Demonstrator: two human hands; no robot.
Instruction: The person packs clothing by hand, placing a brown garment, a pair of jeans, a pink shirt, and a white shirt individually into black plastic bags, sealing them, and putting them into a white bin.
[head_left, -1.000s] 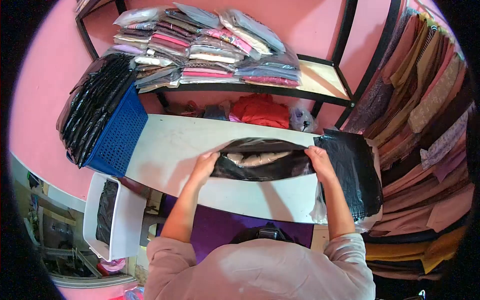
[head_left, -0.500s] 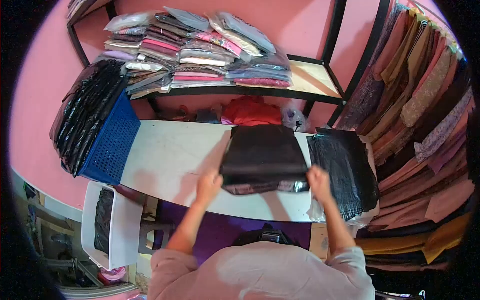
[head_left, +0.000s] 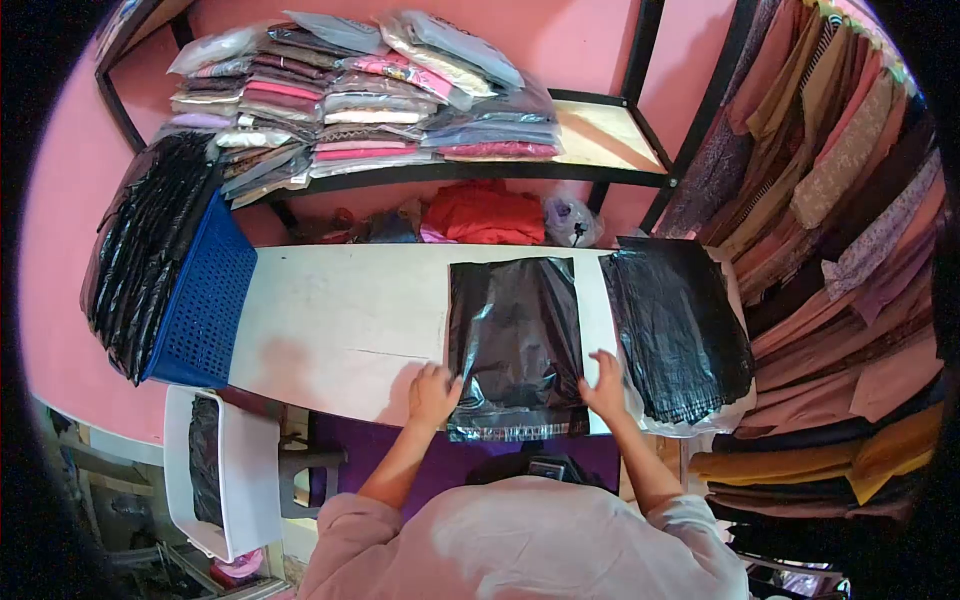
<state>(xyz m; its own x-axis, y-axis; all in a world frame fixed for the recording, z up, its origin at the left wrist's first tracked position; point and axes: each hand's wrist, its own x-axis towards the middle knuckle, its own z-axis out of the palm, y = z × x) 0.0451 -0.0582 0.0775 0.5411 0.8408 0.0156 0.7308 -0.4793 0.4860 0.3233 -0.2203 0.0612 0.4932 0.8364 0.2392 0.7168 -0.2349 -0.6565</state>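
Observation:
A black plastic mailing bag (head_left: 515,335) lies flat on the white table (head_left: 330,310), its shiny strip hanging at the near edge. My left hand (head_left: 434,396) rests beside the bag's lower left edge, fingers stretched out and holding nothing. At the lower right edge, my right hand (head_left: 604,388) is open with thumb and fingers apart, the thumb side right at the plastic. To the right of that hand lies a stack of similar black bags (head_left: 680,330).
A blue basket (head_left: 205,290) packed with black parcels stands at the table's left end, above a white bin (head_left: 250,490). Behind, a shelf (head_left: 610,135) carries piles of bagged garments (head_left: 370,110). Clothes (head_left: 820,250) hang along the right side.
The black bag, earlier raised and tilted between both hands, has come down flat on the table. Both hands have let go of its edges and opened.

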